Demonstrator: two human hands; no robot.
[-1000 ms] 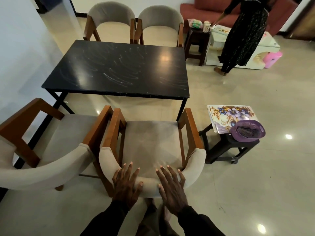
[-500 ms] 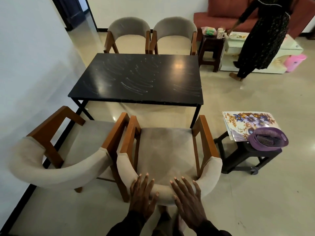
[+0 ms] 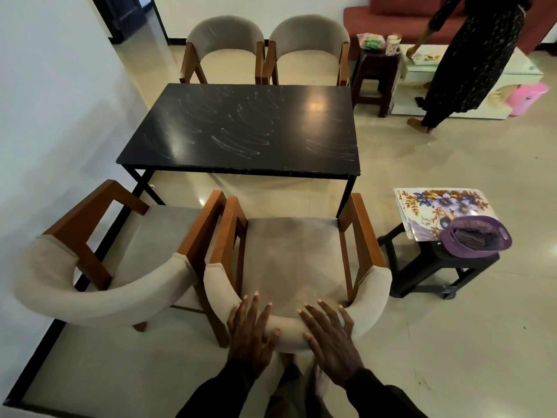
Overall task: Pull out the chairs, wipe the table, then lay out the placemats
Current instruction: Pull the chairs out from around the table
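While the chair [image 3: 295,260] is standing off the table's [image 3: 241,131] near edge, hands are resting on its backrest.
Left hand [image 3: 250,336] and right hand [image 3: 328,339] are lying flat, fingers spread.

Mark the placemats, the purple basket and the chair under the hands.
placemats [image 3: 437,206], head view, flowered top sheet.
purple basket [image 3: 470,251], head view, front wall.
chair [image 3: 292,254], head view, seat cushion.

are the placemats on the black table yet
No, the floral placemats lie stacked on the small black stool, partly under a purple basket; the table holds none.
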